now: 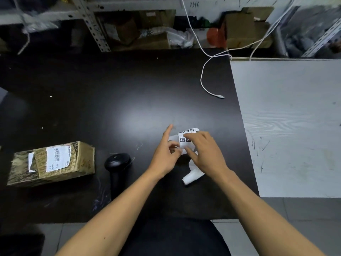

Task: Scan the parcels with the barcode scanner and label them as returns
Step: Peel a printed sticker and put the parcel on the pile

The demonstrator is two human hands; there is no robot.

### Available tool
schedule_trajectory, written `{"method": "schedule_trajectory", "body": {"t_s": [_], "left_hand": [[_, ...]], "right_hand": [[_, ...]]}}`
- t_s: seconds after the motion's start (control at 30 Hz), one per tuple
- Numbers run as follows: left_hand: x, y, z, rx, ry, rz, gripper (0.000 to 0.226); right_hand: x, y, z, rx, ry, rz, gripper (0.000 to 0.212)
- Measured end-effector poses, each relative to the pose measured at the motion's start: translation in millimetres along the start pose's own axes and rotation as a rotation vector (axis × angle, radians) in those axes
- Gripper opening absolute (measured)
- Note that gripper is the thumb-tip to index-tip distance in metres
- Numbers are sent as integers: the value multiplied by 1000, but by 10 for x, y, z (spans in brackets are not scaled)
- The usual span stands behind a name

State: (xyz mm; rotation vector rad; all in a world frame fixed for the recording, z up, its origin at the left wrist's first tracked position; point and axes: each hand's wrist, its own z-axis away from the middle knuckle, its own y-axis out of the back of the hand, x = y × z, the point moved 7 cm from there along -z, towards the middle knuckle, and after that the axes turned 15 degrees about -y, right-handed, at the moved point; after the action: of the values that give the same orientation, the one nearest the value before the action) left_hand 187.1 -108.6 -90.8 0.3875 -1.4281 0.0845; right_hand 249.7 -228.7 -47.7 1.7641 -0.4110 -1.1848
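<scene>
Both hands work the strip of return labels (187, 138) at mid-bench: left hand (167, 154) pinches its edge, right hand (204, 150) grips it. The parcel (53, 163) lies well left, no return label visible on it; the scanner (117, 164) rests untouched between. Judged: labelling pending, scanning status unconfirmed.

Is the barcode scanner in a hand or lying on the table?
Lying on the dark table. The barcode scanner lies untouched; both hands grip the label strip.

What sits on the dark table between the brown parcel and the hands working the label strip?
The black barcode scanner lies there, untouched, right of the parcel and left of the left hand. The head view shows it.
</scene>
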Motion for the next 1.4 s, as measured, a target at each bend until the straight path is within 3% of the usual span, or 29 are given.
{"method": "schedule_trajectory", "body": {"t_s": [0.23, 0.37, 0.53, 0.67, 0.87, 0.93, 1.0, 1.07, 1.17, 1.27, 1.33, 1.4], "left_hand": [[162, 12, -10, -107, -58, -173, 84], [216, 13, -20, -163, -125, -282, 84], [215, -2, -44, -203, -134, -306, 85], [114, 60, -51, -155, -69, -280, 82], [24, 142, -23, -169, 32, -282, 90], [135, 214, 18, -151, 12, -439, 88], [400, 293, 76, -51, -76, -491, 73], [681, 351, 169, 46, -127, -317, 55], [929, 460, 345, 135, -63, 93, 38], [934, 791, 554, 292, -14, 340, 49], [870, 1053, 705, 370, -14, 401, 61], [797, 1322, 863, 439, -31, 401, 55]], "right_hand": [[-53, 7, -156, -210, 20, 46, 33], [26, -1, -169, -348, -152, -89, 33], [198, 28, -177, -390, -377, -296, 26], [344, 165, -176, -227, -566, -528, 27], [551, 509, 4, 192, -729, -697, 22], [435, 569, 59, 276, -663, -652, 21], [183, 635, 92, 377, -478, -539, 22], [-191, 696, 128, 515, -198, -405, 23], [-773, 665, 218, 637, 171, -253, 23], [-1251, 532, 312, 615, 338, -196, 26], [-1479, 380, 374, 556, 407, -183, 29], [-1657, 204, 420, 499, 453, -186, 33]]}}
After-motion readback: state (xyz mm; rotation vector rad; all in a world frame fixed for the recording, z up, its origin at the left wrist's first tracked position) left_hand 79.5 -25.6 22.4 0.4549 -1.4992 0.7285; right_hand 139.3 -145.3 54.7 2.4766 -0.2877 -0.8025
